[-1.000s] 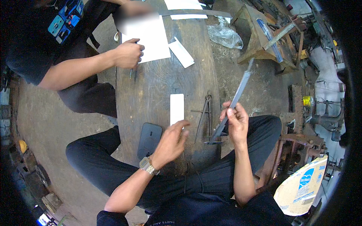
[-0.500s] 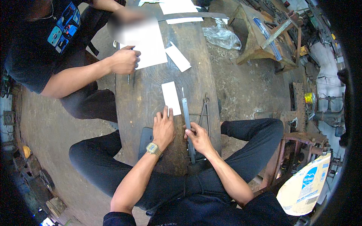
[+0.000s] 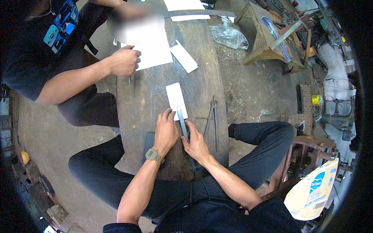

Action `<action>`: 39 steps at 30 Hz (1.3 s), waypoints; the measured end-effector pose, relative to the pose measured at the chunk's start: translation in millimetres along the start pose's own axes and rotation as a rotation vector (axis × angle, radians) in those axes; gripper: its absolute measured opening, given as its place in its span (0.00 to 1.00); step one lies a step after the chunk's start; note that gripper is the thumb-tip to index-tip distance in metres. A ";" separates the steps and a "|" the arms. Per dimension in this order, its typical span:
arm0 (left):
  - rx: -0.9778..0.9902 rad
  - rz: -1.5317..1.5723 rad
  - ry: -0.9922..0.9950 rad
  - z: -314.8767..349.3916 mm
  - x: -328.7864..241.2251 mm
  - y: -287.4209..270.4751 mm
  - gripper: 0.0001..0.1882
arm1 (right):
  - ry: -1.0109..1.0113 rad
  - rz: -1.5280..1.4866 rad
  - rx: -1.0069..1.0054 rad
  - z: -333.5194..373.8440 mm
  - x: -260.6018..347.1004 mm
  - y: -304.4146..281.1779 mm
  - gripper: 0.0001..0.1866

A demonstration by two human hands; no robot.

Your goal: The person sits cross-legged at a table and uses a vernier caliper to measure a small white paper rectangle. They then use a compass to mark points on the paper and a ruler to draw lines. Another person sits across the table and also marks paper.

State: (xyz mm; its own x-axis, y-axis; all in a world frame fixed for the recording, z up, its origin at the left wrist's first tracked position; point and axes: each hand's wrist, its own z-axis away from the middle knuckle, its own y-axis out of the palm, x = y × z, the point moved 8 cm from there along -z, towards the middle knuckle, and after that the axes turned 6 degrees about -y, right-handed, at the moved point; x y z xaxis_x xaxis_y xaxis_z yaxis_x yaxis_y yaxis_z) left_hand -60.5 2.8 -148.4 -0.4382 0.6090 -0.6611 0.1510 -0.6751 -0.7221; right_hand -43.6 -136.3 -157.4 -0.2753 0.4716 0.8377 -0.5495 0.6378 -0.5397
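Observation:
A narrow white paper piece (image 3: 175, 93) lies on the dark wooden table, its near end by my hands. My left hand (image 3: 167, 130), with a watch on the wrist, has its fingers drawn together and pressed on the paper's near left edge; its thumb is mostly hidden. In my right hand (image 3: 197, 143) is a slim grey metal ruler-like bar (image 3: 182, 123), gripped between thumb and fingers. The bar's far tip rests over the near part of the paper. Its lower end is hard to make out under my hand. Metal dividers (image 3: 212, 112) lie on the table to the right.
Another person's hand (image 3: 125, 61) holds a pen over a large white sheet (image 3: 155, 50) at the far left. A folded paper (image 3: 184, 58), a long metal strip (image 3: 190, 14) and a plastic bag (image 3: 229, 35) are farther off. A dark flat object (image 3: 148, 143) lies by my left forearm.
The metal bar has moved left and nearer, from beside the paper onto its near end. My left fingers have gone from spread flat to drawn together; my right hand has shifted left.

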 end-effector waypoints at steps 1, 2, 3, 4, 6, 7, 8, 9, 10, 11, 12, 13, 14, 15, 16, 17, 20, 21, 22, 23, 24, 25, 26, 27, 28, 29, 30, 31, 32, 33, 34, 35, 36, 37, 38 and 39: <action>-0.002 0.043 -0.023 -0.3 1.5 -1.1 0.22 | -0.016 0.034 -0.012 -0.3 1.8 -0.3 0.33; -0.003 0.047 -0.010 -0.4 0.1 -1.8 0.22 | -0.002 0.067 -0.012 -0.4 1.3 -0.5 0.33; -0.002 0.052 -0.005 -0.4 -0.5 -2.3 0.22 | 0.008 0.094 0.014 0.0 1.3 0.6 0.32; -0.013 0.057 0.006 -0.3 -1.4 -3.5 0.22 | 0.048 0.121 0.051 1.2 -1.0 2.0 0.31; 0.001 0.063 -0.003 0.0 -0.5 -2.0 0.22 | 0.106 0.156 0.099 2.6 -4.4 4.0 0.30; 0.003 0.068 -0.008 0.2 0.3 -1.3 0.23 | 0.124 0.165 0.110 3.0 -5.6 4.5 0.29; 0.004 0.067 -0.004 0.5 0.4 -0.4 0.23 | 0.136 0.171 0.113 3.2 -6.7 4.7 0.29; 0.005 0.068 -0.003 0.5 1.1 0.5 0.23 | 0.112 0.164 0.105 2.6 -5.2 5.0 0.28; 0.004 0.072 -0.007 0.3 2.0 1.5 0.23 | 0.080 0.155 0.089 1.8 -3.5 5.1 0.28; 0.004 0.068 -0.001 0.4 2.1 2.6 0.23 | 0.043 0.143 0.068 1.3 -1.5 4.9 0.28; 0.000 0.067 -0.001 0.3 2.6 3.3 0.23 | 0.041 0.141 0.071 1.4 -2.5 6.3 0.29; -0.003 0.066 -0.001 0.2 3.3 3.8 0.23 | 0.035 0.135 0.068 1.4 -2.9 7.3 0.29; -0.003 0.066 -0.002 0.2 3.7 4.3 0.23 | 0.045 0.126 0.068 1.9 -4.4 8.3 0.30; -0.004 0.067 -0.002 0.4 3.8 4.9 0.23 | 0.028 0.134 0.071 2.2 -3.5 9.2 0.30; -0.003 0.070 -0.008 0.5 4.4 5.5 0.23 | 0.029 0.140 0.077 3.0 -3.5 9.9 0.29; -0.002 0.070 -0.004 0.6 4.0 6.1 0.24 | 0.037 0.143 0.081 3.7 -3.9 10.0 0.28; 0.003 0.069 -0.012 1.6 4.0 6.9 0.24 | 0.066 0.169 0.119 5.7 -4.0 11.7 0.29; 0.005 0.066 -0.014 2.0 3.7 7.3 0.24 | 0.066 0.165 0.121 5.8 -3.5 11.5 0.29; 0.000 0.065 -0.011 2.3 3.1 6.8 0.24 | 0.067 0.161 0.123 5.8 -3.1 11.4 0.28; 0.009 0.062 -0.017 2.3 3.1 7.4 0.24 | 0.067 0.158 0.125 5.7 -3.0 11.3 0.28; 0.009 0.061 -0.017 2.3 2.8 7.3 0.24 | 0.072 0.164 0.127 5.6 -3.4 11.5 0.28; 0.006 0.061 -0.020 2.3 2.7 6.8 0.24 | 0.076 0.170 0.129 5.6 -3.7 11.9 0.28; 0.013 0.058 -0.019 2.3 2.4 7.1 0.24 | 0.084 0.171 0.129 5.9 -4.2 12.2 0.27; 0.017 0.056 -0.021 2.3 2.4 7.2 0.24 | 0.088 0.181 0.132 6.3 -4.2 12.6 0.27; 0.022 0.054 -0.033 2.2 3.4 7.4 0.24 | 0.096 0.186 0.134 7.0 -4.0 12.5 0.27; 0.021 0.058 -0.025 2.4 3.0 7.1 0.24 | 0.111 0.185 0.133 7.6 -4.0 11.9 0.26; 0.022 0.062 -0.028 2.6 3.7 7.0 0.23 | 0.100 0.195 0.126 8.0 -1.7 10.3 0.27; 0.021 0.064 -0.029 2.9 4.3 6.9 0.23 | 0.097 0.198 0.116 8.3 0.3 7.7 0.28; 0.024 0.068 -0.027 2.9 5.1 7.2 0.23 | 0.125 0.215 0.121 8.9 -0.1 5.5 0.28; 0.026 0.069 -0.024 2.9 5.8 7.5 0.23 | 0.088 0.165 0.061 7.8 5.2 -0.9 0.27; 0.012 0.068 -0.014 3.2 6.2 6.6 0.23 | 0.083 0.128 0.017 7.1 7.2 -7.1 0.25; 0.026 0.045 -0.015 3.5 7.1 8.0 0.23 | 0.062 0.085 -0.031 6.2 10.3 -13.3 0.23; 0.023 0.022 -0.006 3.7 6.9 8.8 0.22 | -0.016 0.108 -0.101 4.0 17.0 -21.8 0.22; 0.031 -0.011 -0.013 3.8 7.9 10.4 0.22 | -0.004 0.111 -0.091 2.6 16.3 -23.2 0.22; 0.023 -0.030 0.013 4.4 5.8 10.8 0.22 | -0.010 0.113 -0.091 2.1 16.7 -25.6 0.22; 0.025 -0.060 0.023 5.1 4.8 11.7 0.23 | -0.043 0.110 -0.112 1.1 18.9 -28.5 0.23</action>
State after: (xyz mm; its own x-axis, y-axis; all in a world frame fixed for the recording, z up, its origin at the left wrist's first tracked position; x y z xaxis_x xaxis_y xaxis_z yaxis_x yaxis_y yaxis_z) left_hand -65.4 -4.3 -159.0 -0.4255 0.6577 -0.6216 0.1032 -0.6471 -0.7554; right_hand -34.0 -146.2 -126.1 -0.3637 0.5178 0.7743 -0.4232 0.6487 -0.6326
